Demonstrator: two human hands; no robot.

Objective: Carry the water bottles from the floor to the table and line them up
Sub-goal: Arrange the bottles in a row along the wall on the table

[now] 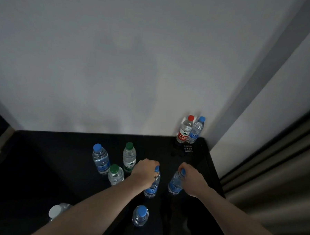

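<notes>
Several clear water bottles stand on a black table (58, 157). My left hand (145, 172) grips the neck of a blue-capped bottle (152, 188) that stands upright on the table. My right hand (192, 178) grips the top of another blue-capped bottle (175, 184), which leans slightly left. To the left stand a blue-capped bottle (101, 158) and two green-capped bottles (129, 156) (115, 175). Close to me are a blue-capped bottle (140, 215) and a white-capped bottle (56, 211), partly hidden by my left forearm.
A red-capped bottle (185, 129) and a blue-capped bottle (196, 130) stand together in the far right corner by the wall, beside a small dark sign (189, 148). A grey curtain (273, 177) hangs along the table's right side. The wall runs behind the table.
</notes>
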